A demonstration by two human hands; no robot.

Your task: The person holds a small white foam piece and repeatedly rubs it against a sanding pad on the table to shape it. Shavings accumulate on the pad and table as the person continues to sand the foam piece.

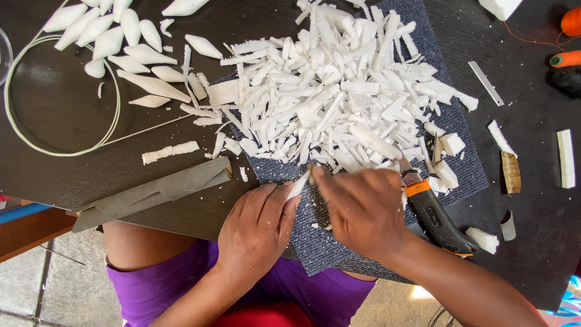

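Note:
My left hand [257, 227] pinches a thin white foam piece [299, 184] at the near edge of a grey-blue mat [315, 239]. My right hand [363, 209] sits right beside it, fingers closed around something small I cannot make out, its fingertips touching the same piece. A black and orange utility knife [437, 215] lies on the mat, partly under my right wrist. Beyond both hands a big heap of white foam shavings [336, 91] covers the mat.
Several carved white cone shapes [130, 45] lie at the far left beside a loop of pale cord [36, 148]. A grey folded sheet [154, 191] lies near the table edge. Foam blocks [566, 157], a sandpaper strip [510, 172] and orange objects [569, 57] sit on the right.

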